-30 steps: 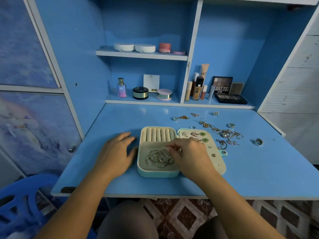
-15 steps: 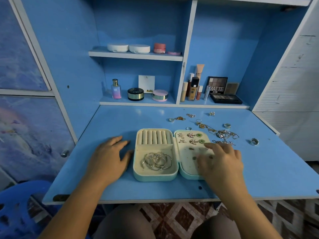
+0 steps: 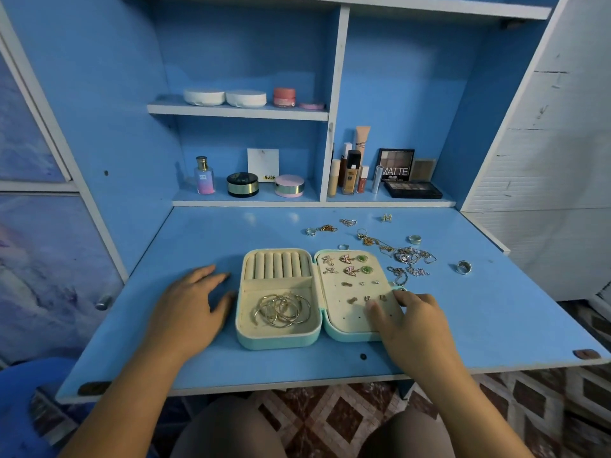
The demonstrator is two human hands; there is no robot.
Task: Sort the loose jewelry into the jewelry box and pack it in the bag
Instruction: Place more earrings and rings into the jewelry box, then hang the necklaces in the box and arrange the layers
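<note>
A mint jewelry box (image 3: 281,342) lies open on the blue desk (image 3: 231,368). Its left half holds several hoop bangles (image 3: 283,309) and empty ring rolls (image 3: 277,264). Its right half, the lid (image 3: 347,312), carries several earrings (image 3: 347,264). My left hand (image 3: 190,309) lies flat on the desk, thumb against the box's left side. My right hand (image 3: 410,320) rests over the lid's lower right corner, fingers spread, nothing in it. Loose chains (image 3: 408,261) and rings (image 3: 463,267) lie to the right of the box. No bag is in view.
Cosmetics stand on the shelves behind: a perfume bottle (image 3: 205,176), compacts (image 3: 243,184), foundation tubes (image 3: 350,171) and eyeshadow palettes (image 3: 413,188). A blue plastic chair (image 3: 23,385) is at lower left. The desk's front edge is near my knees.
My right hand left the bangles in the box's left half and moved right to the lid's lower right corner. The left hand stayed put.
</note>
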